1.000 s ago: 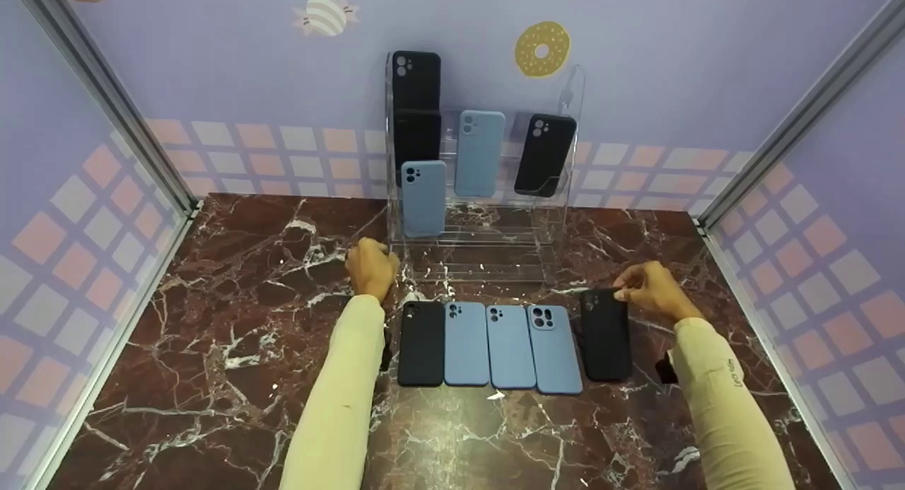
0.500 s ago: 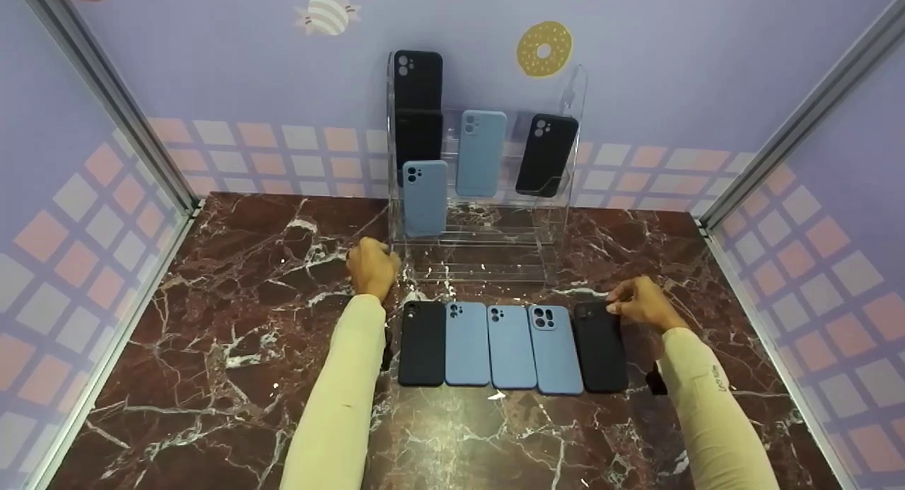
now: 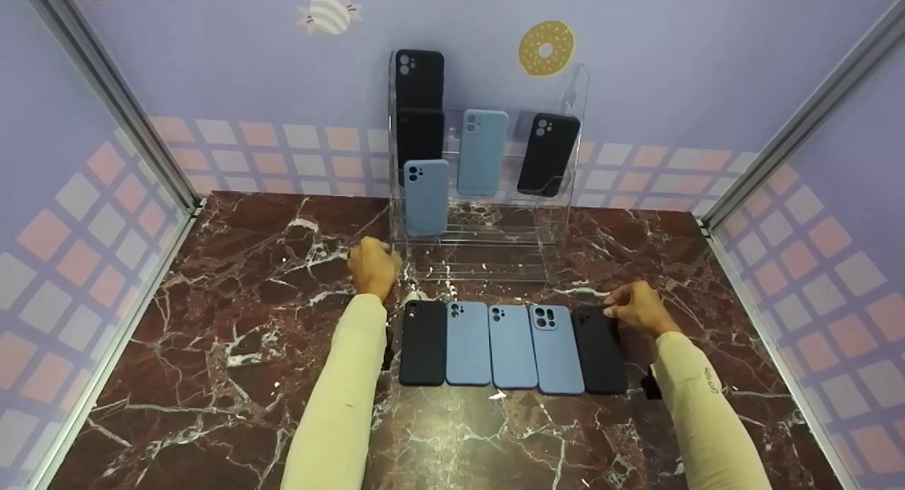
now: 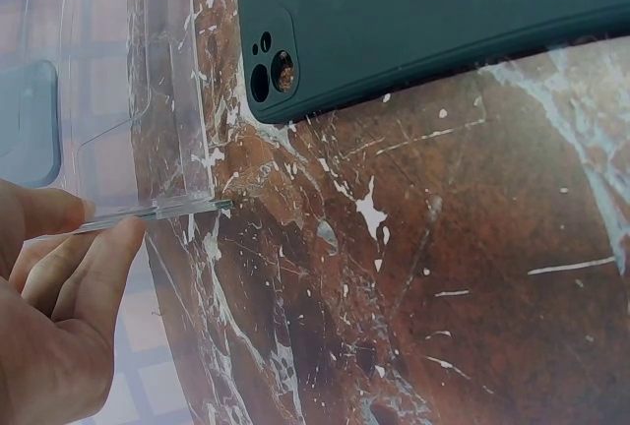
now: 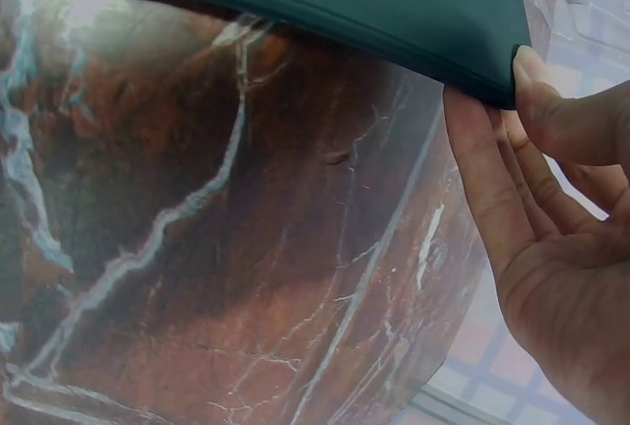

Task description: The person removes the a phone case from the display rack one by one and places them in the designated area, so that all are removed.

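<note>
In the head view, my right hand pinches the upper right corner of a black phone case at the right end of a row on the table. The thumb lies on the case's face and the fingers at its edge, as the right wrist view shows. My left hand is by the front left of a clear acrylic display stand. Thumb and fingers pinch the stand's side panel in the left wrist view. Left of the held case, a blue phone case with a large camera cutout lies beside it.
Two more blue phone cases and a black phone case continue the row leftward. On the stand are black cases and blue cases. Walls enclose the marbled table at the back and sides.
My right hand has brought the black phone case left and down, from apart and tilted to lying against the row's right end. My left hand has stayed at the stand.
</note>
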Demonstrator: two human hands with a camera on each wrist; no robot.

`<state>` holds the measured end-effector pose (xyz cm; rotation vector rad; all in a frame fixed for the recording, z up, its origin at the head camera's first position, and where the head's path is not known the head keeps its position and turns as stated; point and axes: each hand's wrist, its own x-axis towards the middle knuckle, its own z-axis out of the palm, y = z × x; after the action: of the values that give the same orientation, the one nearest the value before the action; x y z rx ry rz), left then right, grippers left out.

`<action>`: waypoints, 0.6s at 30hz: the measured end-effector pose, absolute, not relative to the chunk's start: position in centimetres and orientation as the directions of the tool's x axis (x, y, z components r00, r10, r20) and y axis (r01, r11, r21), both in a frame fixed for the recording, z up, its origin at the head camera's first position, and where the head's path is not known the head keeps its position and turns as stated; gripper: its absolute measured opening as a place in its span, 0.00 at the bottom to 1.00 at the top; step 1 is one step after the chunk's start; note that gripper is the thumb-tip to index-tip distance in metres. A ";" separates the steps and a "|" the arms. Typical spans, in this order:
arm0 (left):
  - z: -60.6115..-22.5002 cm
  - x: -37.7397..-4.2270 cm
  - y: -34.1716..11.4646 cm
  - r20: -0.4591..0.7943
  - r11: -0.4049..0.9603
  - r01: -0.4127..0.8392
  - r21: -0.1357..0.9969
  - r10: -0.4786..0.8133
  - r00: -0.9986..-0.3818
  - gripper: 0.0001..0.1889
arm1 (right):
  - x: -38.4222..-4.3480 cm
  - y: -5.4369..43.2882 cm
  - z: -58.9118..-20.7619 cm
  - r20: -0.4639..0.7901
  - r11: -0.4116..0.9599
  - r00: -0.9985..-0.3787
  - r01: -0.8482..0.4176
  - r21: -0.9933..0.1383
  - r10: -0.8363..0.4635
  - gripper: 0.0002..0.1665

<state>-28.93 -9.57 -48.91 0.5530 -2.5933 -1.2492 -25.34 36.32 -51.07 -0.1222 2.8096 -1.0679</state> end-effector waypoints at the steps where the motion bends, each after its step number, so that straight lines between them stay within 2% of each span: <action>1: -48.9 -28.9 -9.6 0.024 0.570 -0.242 0.785 -0.418 -0.908 0.11 | -25.3 36.3 -51.1 -0.095 0.743 -0.988 -0.027 -0.669 -0.121 0.07; 18: -49.1 -29.0 -9.7 0.060 0.581 -0.206 0.787 -0.406 -0.912 0.10 | -25.2 36.0 -51.3 -0.179 0.712 -0.982 0.085 -0.697 -0.058 0.10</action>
<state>-28.99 -9.69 -49.08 0.5080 -2.5791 -1.2386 -25.19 35.96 -51.33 0.0214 2.7295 -1.1260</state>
